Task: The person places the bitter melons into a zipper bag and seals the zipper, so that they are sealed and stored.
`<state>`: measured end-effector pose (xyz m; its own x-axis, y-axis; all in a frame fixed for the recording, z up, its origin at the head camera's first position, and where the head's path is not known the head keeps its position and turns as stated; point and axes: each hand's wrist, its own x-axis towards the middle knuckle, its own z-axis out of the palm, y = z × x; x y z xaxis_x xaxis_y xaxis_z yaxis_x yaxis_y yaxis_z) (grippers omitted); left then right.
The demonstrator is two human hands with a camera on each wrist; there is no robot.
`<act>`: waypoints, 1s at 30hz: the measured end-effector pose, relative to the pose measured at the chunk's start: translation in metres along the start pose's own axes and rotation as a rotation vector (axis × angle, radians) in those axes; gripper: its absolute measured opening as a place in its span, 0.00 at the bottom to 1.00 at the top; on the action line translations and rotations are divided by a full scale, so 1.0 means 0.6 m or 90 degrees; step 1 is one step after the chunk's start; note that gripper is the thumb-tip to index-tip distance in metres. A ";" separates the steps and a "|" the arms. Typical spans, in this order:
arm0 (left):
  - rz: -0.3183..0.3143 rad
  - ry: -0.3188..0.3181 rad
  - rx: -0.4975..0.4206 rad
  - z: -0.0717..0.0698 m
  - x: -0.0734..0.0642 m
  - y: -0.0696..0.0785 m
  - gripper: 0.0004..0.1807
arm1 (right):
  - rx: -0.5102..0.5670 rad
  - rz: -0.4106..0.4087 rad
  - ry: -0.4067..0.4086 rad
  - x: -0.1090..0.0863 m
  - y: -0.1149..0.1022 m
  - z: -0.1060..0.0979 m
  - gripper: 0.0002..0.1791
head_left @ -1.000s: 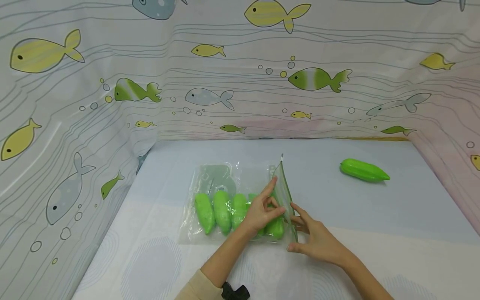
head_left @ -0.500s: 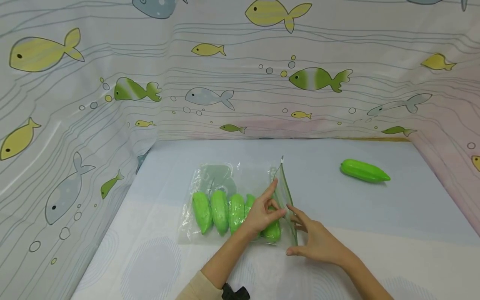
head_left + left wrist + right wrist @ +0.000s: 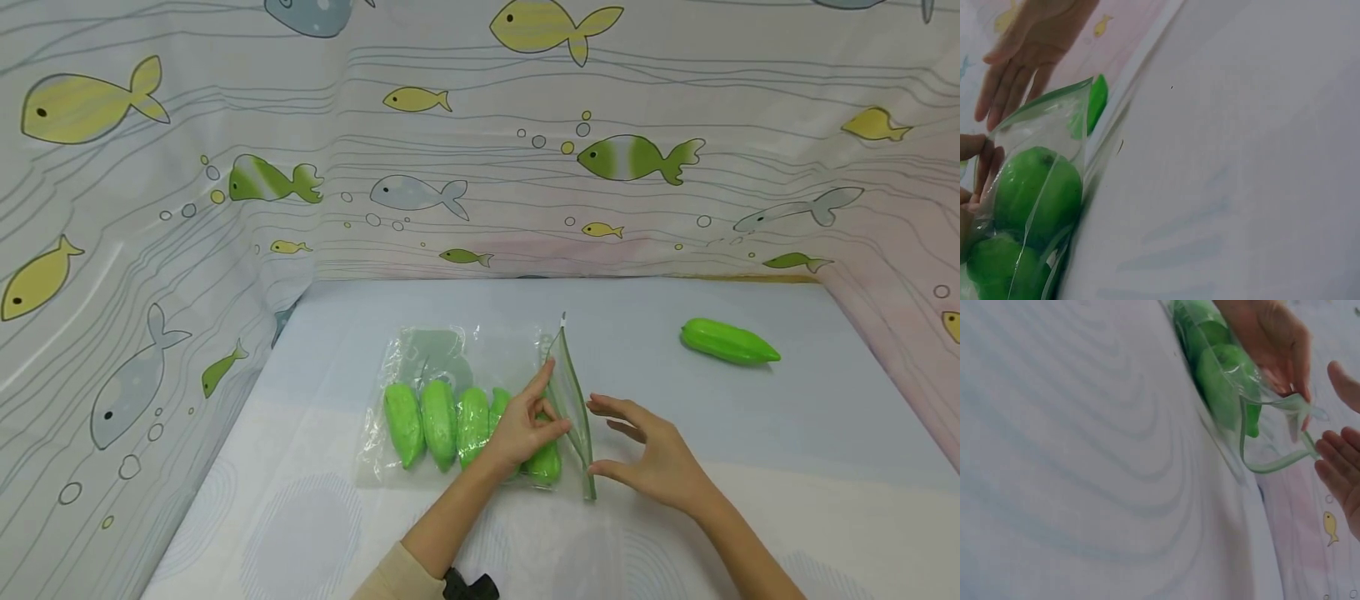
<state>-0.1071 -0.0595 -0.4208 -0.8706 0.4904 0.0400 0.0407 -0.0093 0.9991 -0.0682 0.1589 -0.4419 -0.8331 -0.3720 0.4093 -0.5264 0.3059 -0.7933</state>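
A clear zip bag [image 3: 510, 354] lies flat on the table with several bright green, elongated fruit- or vegetable-like pieces [image 3: 440, 425] side by side inside. Its green-edged mouth [image 3: 1272, 464] faces right and gapes in the right wrist view. My left hand [image 3: 519, 429] reaches over the bag and pinches the upper film near the mouth, its index finger stretched along the edge. My right hand [image 3: 656, 458] is just right of the mouth, fingers and thumb spread apart and holding nothing; the thumb tip is close to the lower end of the edge. My left hand hides some pieces.
One more green piece [image 3: 729, 342], ridged and pointed, lies loose at the back right of the table. A fish-patterned curtain [image 3: 450, 150] hangs behind and at both sides. The pale tablecloth [image 3: 300, 533] runs to the front.
The green pieces in the bag shifted slightly left earlier. My right hand has since drawn back to the right from the bag's mouth, its fingers spreading. My left hand stays nearly still.
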 end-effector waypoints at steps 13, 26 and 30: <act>0.006 0.013 -0.010 -0.002 0.008 -0.033 0.48 | 0.000 -0.001 0.014 0.005 -0.011 -0.030 0.46; 0.008 0.010 -0.036 -0.002 0.009 -0.048 0.48 | -0.023 -0.026 0.036 0.007 0.001 -0.075 0.47; 0.010 0.014 -0.031 -0.002 0.009 -0.052 0.48 | -0.028 -0.030 0.041 0.008 0.004 -0.084 0.47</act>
<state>-0.1137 -0.0578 -0.4514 -0.8806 0.4706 0.0548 0.0302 -0.0596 0.9978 -0.0817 0.2018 -0.4191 -0.8159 -0.3295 0.4751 -0.5708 0.3284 -0.7525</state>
